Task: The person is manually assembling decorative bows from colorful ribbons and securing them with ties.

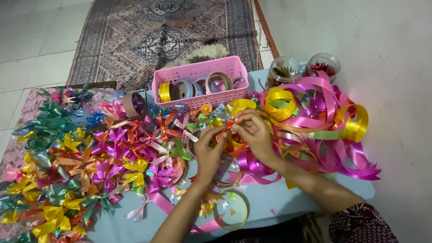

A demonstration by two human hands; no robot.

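My left hand (209, 150) and my right hand (254, 132) meet over the low blue table (270, 202), fingertips pinched together on a small orange ribbon piece (229, 124). Beneath them lie loose curls of pink ribbon (252, 164) and yellow ribbon. A heap of finished ribbon bows (108, 157) in pink, orange, yellow and green spreads to the left of my left hand.
A pink slotted basket (200, 96) holding several ribbon rolls stands behind the hands. Two clear jars (281, 70) (322, 66) sit at the back right. Tangled pink and yellow ribbon coils (324, 121) fill the right side. A patterned rug (148, 36) lies beyond.
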